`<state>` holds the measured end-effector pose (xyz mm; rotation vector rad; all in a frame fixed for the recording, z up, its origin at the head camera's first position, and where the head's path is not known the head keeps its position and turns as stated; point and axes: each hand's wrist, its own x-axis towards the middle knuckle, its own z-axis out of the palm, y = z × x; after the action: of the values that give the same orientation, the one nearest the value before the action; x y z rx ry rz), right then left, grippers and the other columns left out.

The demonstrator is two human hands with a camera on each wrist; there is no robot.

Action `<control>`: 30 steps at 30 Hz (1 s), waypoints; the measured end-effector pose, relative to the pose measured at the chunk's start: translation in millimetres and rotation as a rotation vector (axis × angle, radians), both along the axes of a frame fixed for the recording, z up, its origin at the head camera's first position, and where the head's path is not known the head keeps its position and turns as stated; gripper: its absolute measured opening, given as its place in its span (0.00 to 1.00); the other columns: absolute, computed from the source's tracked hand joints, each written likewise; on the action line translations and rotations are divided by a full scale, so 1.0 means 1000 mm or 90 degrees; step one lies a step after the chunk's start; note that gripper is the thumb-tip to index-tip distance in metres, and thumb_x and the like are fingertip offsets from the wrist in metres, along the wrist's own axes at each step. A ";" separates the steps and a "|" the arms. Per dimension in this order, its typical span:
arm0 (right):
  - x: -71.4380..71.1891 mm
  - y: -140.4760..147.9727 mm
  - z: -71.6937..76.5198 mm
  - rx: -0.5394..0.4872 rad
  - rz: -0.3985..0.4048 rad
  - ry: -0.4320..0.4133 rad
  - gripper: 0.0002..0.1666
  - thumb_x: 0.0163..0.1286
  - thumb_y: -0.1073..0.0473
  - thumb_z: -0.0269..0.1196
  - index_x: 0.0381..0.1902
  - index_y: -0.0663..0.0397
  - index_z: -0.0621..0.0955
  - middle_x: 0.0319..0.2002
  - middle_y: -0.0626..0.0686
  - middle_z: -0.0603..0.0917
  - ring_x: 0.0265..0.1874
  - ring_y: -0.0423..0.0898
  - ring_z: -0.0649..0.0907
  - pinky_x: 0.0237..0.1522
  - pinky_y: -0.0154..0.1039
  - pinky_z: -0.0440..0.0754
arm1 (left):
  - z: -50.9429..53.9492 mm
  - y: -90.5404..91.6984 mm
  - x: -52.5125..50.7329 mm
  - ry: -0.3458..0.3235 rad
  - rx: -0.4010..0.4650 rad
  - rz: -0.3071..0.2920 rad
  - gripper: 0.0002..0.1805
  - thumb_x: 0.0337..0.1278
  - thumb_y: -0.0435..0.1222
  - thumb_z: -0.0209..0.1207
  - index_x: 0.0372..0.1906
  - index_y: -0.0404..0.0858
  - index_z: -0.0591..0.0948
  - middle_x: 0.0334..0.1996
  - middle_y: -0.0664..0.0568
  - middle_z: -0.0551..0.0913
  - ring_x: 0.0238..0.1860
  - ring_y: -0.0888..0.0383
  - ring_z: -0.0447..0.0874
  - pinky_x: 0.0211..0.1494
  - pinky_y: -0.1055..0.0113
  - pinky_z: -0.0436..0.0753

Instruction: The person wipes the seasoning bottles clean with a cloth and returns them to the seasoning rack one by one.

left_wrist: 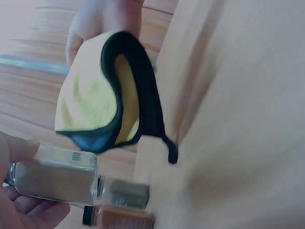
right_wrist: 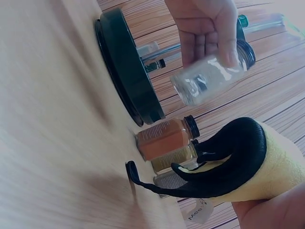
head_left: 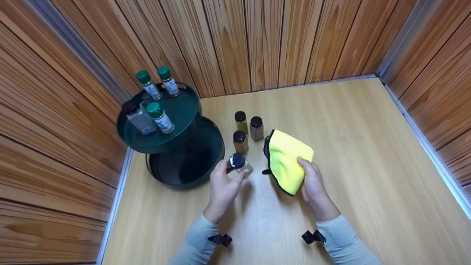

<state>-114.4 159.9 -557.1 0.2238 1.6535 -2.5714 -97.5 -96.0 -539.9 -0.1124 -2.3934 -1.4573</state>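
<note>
One clear jar (right_wrist: 198,86), one yellow cloth (head_left: 289,156), both held up

We expect the jar, seemingly glass, to be stiff, slippery and breakable; its weight we cannot tell. Its sides just below the dark cap (head_left: 238,161) should offer us the surest hold. The cloth looks light and soft, so any folded edge should do.

Our left hand (head_left: 223,187) has its fingers curled round the jar near the cap, tilting it above the worktop (head_left: 368,154), near the upright orange-brown jar (head_left: 241,144). Our right hand (head_left: 314,180) grasps the cloth's right side, thumb on its yellow face. Both sleeved forearms (head_left: 200,235) reach forward, slanting inward, wrists apart.
</note>
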 end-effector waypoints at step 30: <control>-0.002 0.014 0.000 0.023 0.002 0.003 0.19 0.82 0.54 0.47 0.53 0.64 0.75 0.38 0.53 0.86 0.38 0.46 0.86 0.43 0.40 0.84 | 0.014 -0.099 -0.022 -0.070 0.026 0.170 0.22 0.54 0.41 0.75 0.51 0.37 0.82 0.46 0.46 0.85 0.48 0.52 0.86 0.55 0.54 0.86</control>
<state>-115.9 173.6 -557.4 0.2182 1.7021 -2.5426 -119.2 -194.8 -525.4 0.2926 -2.3519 -1.4172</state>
